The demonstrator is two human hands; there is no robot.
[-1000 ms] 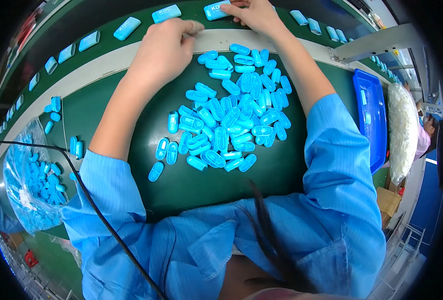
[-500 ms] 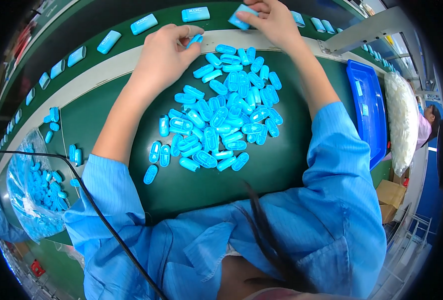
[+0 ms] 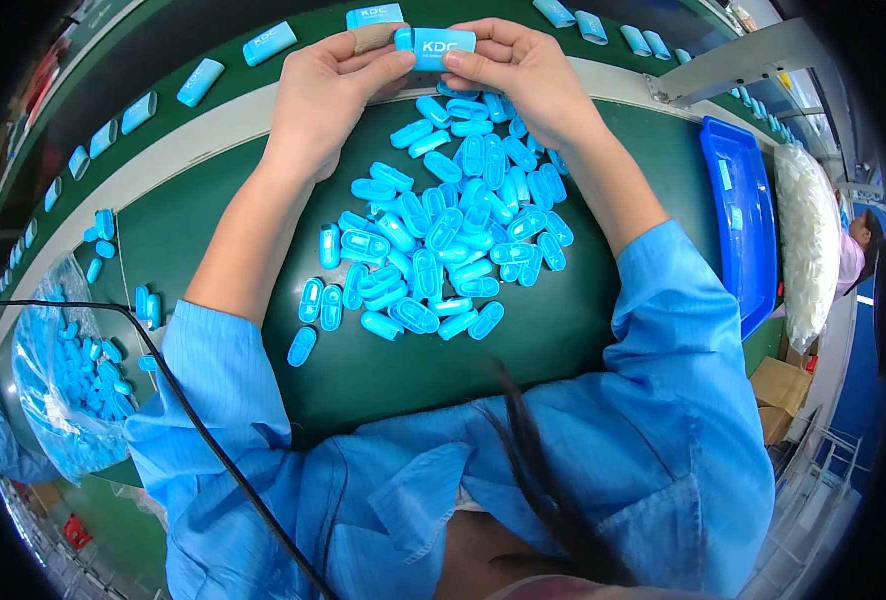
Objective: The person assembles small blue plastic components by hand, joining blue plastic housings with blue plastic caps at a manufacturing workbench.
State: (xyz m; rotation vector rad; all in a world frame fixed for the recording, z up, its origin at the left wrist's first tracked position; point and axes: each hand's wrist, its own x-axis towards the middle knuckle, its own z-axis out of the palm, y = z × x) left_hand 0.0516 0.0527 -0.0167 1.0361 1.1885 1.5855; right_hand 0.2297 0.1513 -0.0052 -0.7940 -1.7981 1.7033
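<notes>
Both hands have come together since a moment ago, when the right one reached out to the belt and the left one rested at the top of the heap; now they share one blue case between them. It is a small oblong of bright blue plastic with white lettering on its face, held level above the far edge of the green mat, just short of the pale strip that borders the conveyor belt. The left hand pinches its left end between thumb and fingers, with a tan plaster wrapped round one finger; the right hand is clamped on the right end in the same way.

Just under the hands lies a pile of blue caps, small rounded shells heaped loosely on the mat, a few strays at its left edge. Along the belt beyond, more blue cases sit spaced in a row. To the right stands a blue tray, and past it a clear bag of white parts. At the left, a clear bag of blue parts sags beside the mat, with a black cable running across the blue sleeve.
</notes>
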